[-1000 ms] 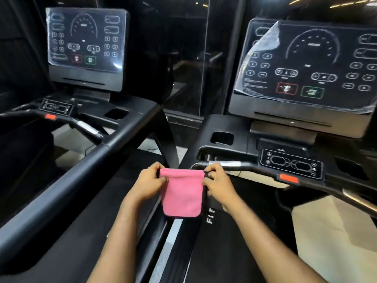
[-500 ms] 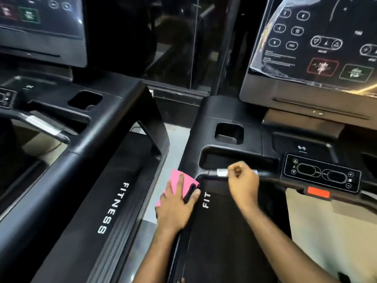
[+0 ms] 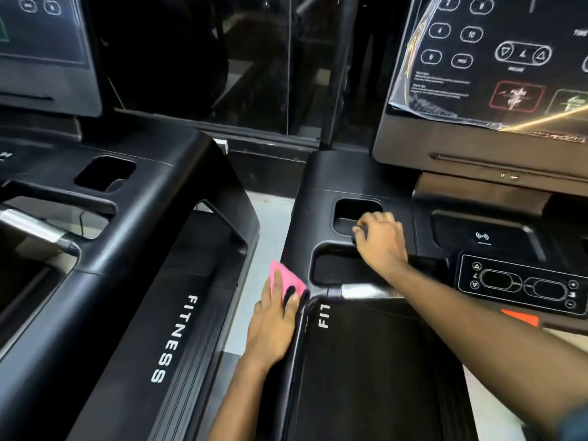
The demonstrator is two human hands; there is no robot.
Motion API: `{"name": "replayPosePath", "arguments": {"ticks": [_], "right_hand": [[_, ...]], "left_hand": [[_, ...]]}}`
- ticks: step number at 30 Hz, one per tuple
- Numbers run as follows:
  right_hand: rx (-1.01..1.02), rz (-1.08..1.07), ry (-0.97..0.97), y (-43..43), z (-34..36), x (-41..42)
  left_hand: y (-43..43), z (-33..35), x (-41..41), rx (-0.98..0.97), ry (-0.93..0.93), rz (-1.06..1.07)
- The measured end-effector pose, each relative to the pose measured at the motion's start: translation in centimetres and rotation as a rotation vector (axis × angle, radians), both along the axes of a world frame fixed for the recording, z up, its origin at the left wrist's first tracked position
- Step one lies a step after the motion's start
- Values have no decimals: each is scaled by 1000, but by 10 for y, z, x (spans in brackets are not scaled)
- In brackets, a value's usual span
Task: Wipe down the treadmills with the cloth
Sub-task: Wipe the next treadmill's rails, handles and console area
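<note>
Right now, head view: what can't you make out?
- pink cloth: mostly under the left hand, so its fold and full extent are hidden.
- right hand: curled fingers are blurred; unclear whether they grip anything.
- right console: cut off by the top and right edges; small print blurred, glare on its film.
- orange tab: partly behind the right forearm.
</note>
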State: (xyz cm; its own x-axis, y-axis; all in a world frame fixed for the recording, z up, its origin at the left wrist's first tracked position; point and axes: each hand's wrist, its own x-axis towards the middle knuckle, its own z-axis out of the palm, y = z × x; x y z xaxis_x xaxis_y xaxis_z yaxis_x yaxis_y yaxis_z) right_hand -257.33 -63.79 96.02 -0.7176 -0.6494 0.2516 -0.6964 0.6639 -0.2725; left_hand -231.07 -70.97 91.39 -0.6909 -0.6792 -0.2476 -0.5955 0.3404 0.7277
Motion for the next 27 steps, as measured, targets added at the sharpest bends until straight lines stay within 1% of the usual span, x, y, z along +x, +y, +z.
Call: {"name": "replayPosePath", "arguments": {"ticks": [3, 6, 8, 12, 15, 17, 19, 23, 25, 27], "right_hand": [[69, 54, 33, -24, -5, -17], [124, 45, 14, -43, -12, -23], [143, -2, 15, -50, -17, -24], [170, -28, 101, -53, -22, -25], [194, -46, 123, -54, -23, -25], [208, -49, 130, -54, -24, -26], [201, -57, 133, -54, -24, -25], [219, -86, 125, -55, -23, -23], [237, -97, 141, -57, -24, -23], [256, -95, 148, -58, -24, -23]], "left_hand": [[8, -7, 20, -3, -8, -29], [-1, -5, 7, 13, -7, -40], [-17, -7, -12, 73, 20, -16], [-65, -10, -67, 236, 79, 37], [-80, -9, -89, 292, 126, 45], [-75, -17, -75, 334, 171, 53], [-58, -23, -40, 403, 260, 60], [-25, -27, 24, 580, 373, 54], [-34, -33, 21, 683, 358, 67], [-54, -40, -4, 812, 337, 85]]}}
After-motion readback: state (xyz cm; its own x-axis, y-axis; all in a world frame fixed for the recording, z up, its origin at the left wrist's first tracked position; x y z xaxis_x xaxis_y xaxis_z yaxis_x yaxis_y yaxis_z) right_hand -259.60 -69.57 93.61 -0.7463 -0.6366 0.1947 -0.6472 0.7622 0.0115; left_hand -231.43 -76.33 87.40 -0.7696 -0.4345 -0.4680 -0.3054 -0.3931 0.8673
